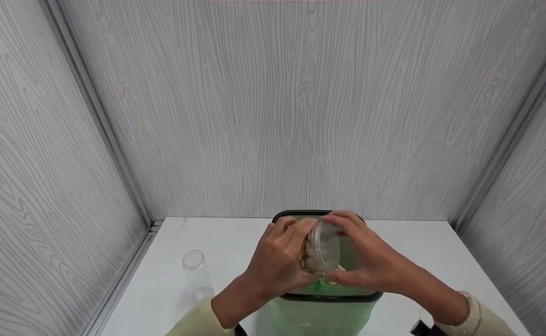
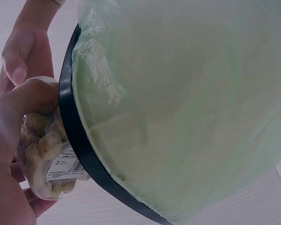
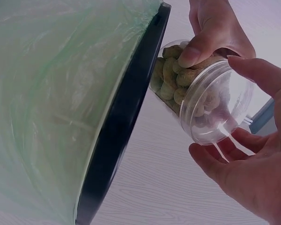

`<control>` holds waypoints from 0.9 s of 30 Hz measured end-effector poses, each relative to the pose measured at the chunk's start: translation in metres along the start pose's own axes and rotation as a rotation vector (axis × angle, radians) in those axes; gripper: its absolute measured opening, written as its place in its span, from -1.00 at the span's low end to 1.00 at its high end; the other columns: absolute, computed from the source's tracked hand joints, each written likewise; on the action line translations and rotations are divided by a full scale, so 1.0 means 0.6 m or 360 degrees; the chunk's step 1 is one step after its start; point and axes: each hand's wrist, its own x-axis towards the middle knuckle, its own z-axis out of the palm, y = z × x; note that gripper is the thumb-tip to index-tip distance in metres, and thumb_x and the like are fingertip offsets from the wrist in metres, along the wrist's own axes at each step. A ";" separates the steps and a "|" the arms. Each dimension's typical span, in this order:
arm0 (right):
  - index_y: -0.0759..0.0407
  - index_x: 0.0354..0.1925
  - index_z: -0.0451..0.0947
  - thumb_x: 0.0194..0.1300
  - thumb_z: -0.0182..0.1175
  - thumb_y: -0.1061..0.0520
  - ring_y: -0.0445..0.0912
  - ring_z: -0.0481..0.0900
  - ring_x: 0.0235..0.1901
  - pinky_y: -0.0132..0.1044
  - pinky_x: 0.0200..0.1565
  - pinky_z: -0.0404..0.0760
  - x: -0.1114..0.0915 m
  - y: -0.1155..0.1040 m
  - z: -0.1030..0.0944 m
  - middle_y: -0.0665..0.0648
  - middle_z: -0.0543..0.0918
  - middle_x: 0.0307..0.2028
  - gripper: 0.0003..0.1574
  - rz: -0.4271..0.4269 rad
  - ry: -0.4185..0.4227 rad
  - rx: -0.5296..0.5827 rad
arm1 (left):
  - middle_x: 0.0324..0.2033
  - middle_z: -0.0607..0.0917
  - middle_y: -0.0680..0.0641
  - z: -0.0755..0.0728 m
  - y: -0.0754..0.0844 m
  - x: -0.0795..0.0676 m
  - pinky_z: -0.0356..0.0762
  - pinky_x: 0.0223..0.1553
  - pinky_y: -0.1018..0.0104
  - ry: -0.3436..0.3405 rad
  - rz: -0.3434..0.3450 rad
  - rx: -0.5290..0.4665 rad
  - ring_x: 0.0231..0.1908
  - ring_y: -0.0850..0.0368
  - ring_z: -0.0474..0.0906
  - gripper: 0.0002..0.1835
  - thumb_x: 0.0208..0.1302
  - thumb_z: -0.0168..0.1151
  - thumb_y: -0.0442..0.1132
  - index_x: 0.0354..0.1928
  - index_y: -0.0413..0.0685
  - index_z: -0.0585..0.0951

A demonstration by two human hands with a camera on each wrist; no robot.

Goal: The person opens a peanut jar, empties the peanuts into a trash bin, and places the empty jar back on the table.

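Note:
A clear plastic jar (image 3: 171, 77) of brown, lumpy pieces like peanuts in their shells is held tilted over the bin's mouth in the head view. My left hand (image 1: 277, 256) grips its body, the thumb pressing on the side in the right wrist view. The jar's clear lid (image 1: 329, 247) faces my right hand (image 1: 371, 254), whose fingers and thumb curl around the rim from opposite edges. A white printed label (image 2: 65, 165) with a barcode shows on the jar in the left wrist view.
Beneath the hands stands a bin with a black rim (image 1: 331, 297) and a pale green bag liner (image 1: 319, 317). On the white table (image 1: 235, 233), a clear cylindrical container (image 1: 199, 277) stands at left. Grey wood-grain panels (image 1: 301, 116) enclose the back and both sides.

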 end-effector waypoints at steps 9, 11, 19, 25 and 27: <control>0.14 0.45 0.33 0.22 0.50 -0.20 0.03 0.61 0.17 -0.06 0.10 0.72 0.004 -0.009 0.005 0.18 0.50 0.32 0.01 0.0346 0.0110 0.0201 | 0.10 0.73 0.01 0.002 0.001 0.002 0.60 -0.11 0.19 0.0043 -0.0005 0.0023 0.02 0.03 0.58 -0.05 -0.20 0.68 0.19 0.26 -0.08 0.55; 0.17 0.43 0.34 0.21 0.50 -0.22 0.03 0.64 0.14 -0.10 0.07 0.73 0.004 -0.011 0.004 0.21 0.52 0.30 0.00 0.0400 0.0097 0.0225 | 0.10 0.72 0.02 0.002 0.002 0.002 0.60 -0.10 0.19 0.0038 -0.0009 0.0022 0.03 0.04 0.58 -0.06 -0.21 0.68 0.16 0.26 -0.08 0.55; 0.21 0.40 0.35 0.18 0.54 -0.18 0.06 0.59 0.20 -0.01 0.11 0.71 0.002 -0.005 0.004 0.19 0.50 0.30 0.01 0.0204 0.0084 0.0173 | 0.10 0.72 0.00 0.002 0.002 0.002 0.60 -0.08 0.18 0.0056 0.0021 0.0042 0.04 0.04 0.59 0.01 -0.24 0.69 0.26 0.27 -0.08 0.55; 0.19 0.46 0.27 0.14 0.57 0.02 0.04 0.46 0.36 0.03 0.20 0.66 -0.001 -0.003 0.001 0.13 0.37 0.40 0.06 0.0054 0.0027 0.0043 | 0.10 0.72 0.00 0.002 0.003 0.001 0.60 -0.07 0.18 0.0042 0.0031 0.0058 0.04 0.04 0.59 0.04 -0.29 0.71 0.27 0.27 -0.08 0.55; 0.16 0.48 0.24 0.11 0.59 0.08 -0.01 0.42 0.39 0.00 0.24 0.64 -0.002 -0.005 0.001 0.11 0.33 0.43 0.10 0.0037 0.0004 0.0004 | 0.10 0.73 0.00 0.002 0.003 0.001 0.60 -0.07 0.18 0.0036 0.0028 0.0064 0.04 0.04 0.59 0.03 -0.30 0.71 0.26 0.27 -0.07 0.55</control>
